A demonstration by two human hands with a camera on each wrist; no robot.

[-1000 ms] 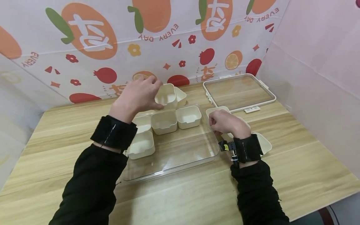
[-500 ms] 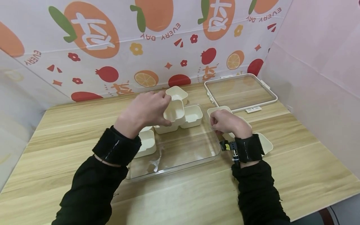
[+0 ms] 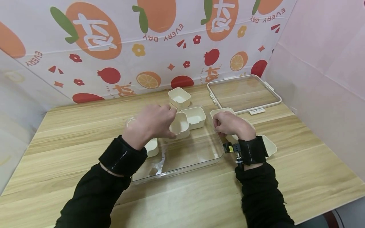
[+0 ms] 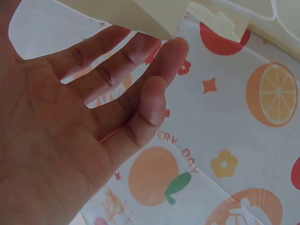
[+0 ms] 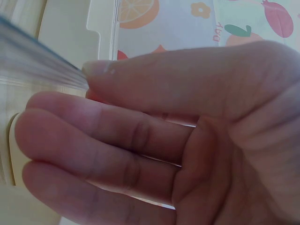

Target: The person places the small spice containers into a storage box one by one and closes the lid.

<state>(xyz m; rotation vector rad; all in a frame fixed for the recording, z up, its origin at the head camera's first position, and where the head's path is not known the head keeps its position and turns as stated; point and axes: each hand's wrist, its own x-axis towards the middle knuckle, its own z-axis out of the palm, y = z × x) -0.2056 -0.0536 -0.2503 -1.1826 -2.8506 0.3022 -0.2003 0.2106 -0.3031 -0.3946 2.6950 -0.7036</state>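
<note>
In the head view, my left hand (image 3: 151, 125) holds a small cream plastic box (image 3: 182, 128) by its sides, thumb toward me. That box is low over the clear plastic bin (image 3: 192, 152); whether it touches the bottom I cannot tell. In the left wrist view the fingers (image 4: 136, 93) lie against the cream box (image 4: 126, 16). My right hand (image 3: 232, 125) pinches the right rim of the bin between thumb and fingers, seen closely as a clear wall (image 5: 42, 56) in the right wrist view. Another cream box (image 3: 195, 115) sits in the bin's back right corner.
Behind the bin stands a loose cream box (image 3: 179, 96). Several more, including one cream box (image 3: 269, 145), lie on the right, partly behind my right hand. A clear framed lid (image 3: 245, 91) lies at the back right. Another cream box (image 3: 152, 147) shows beside my left wrist.
My left hand has carried the cream box from behind the bin forward and down, over the row of boxes. My right hand has stayed on the rim.
</note>
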